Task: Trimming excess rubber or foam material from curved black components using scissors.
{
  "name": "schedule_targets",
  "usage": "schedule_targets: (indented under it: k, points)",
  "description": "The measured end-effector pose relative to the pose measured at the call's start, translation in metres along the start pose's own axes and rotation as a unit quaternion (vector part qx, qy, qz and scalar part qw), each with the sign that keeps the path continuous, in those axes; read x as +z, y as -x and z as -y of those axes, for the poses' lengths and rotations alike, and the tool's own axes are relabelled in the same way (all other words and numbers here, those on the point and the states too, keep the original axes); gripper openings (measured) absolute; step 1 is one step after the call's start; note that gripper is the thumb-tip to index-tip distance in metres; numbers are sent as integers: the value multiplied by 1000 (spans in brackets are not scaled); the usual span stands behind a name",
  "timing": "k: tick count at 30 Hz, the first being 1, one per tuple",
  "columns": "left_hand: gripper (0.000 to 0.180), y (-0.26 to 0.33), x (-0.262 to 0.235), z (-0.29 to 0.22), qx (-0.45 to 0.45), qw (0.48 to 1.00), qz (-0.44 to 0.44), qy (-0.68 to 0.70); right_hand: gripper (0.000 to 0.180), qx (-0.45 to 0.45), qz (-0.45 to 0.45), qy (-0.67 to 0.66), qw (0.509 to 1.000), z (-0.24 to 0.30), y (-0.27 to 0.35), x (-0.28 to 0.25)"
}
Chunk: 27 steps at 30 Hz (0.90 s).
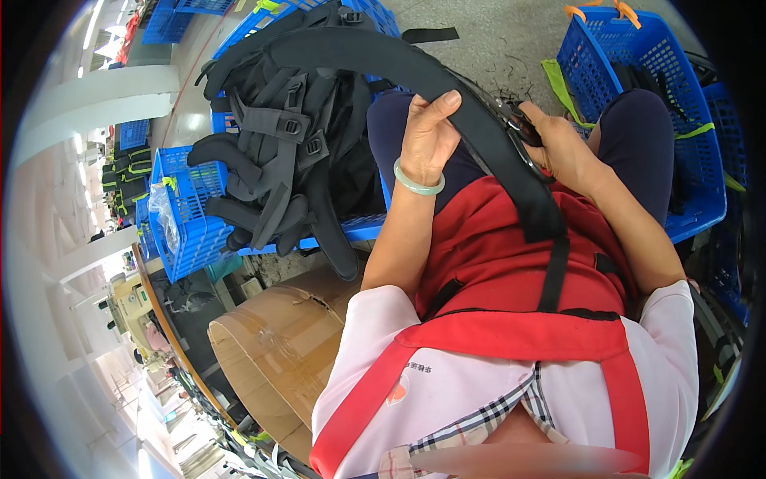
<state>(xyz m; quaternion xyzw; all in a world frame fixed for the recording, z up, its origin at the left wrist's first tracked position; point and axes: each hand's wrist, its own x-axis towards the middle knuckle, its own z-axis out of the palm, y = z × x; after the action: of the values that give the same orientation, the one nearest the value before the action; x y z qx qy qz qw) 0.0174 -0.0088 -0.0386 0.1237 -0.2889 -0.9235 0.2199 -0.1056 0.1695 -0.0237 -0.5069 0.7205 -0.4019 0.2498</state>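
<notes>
A long, wide black padded strap [375, 60] arches from the pile at upper left down across my lap, its lower end lying over the red apron [487, 247]. My left hand [431, 140] is closed on the strap's near edge, thumb up, with a pale green bangle on the wrist. At the strap's other edge, my right hand [565, 148] is closed around scissors [523, 128] with dark handles and some shiny metal. The blades are mostly hidden by the hand and strap, so I cannot tell whether they touch it.
Black padded straps with buckles [291, 125] are heaped over a blue crate [187, 211] at left. Another blue crate [694, 195] holding dark pieces stands at right, beside my knee. A cardboard box [279, 335] sits at lower left. Dark thread scraps [511, 76] litter the floor ahead.
</notes>
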Motion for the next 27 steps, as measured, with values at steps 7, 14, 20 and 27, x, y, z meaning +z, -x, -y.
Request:
schedule_targets:
  k: [7, 14, 20, 27]
  points:
    - [13, -9, 12, -24, 47, 999, -3, -14, 28, 83, 46, -10, 995, 3, 3, -7]
    - [16, -13, 6, -18, 129, 982, -46, -130, 31, 13, 39, 149, 988, -11, -22, -50]
    - [15, -13, 5, -7, 140, 980, -70, -123, 43, 73, 68, -13, 995, 4, -11, -32]
    - [14, -8, 4, -3, 76, 994, -19, -82, 53, 76, 50, -21, 996, -2, -16, -9]
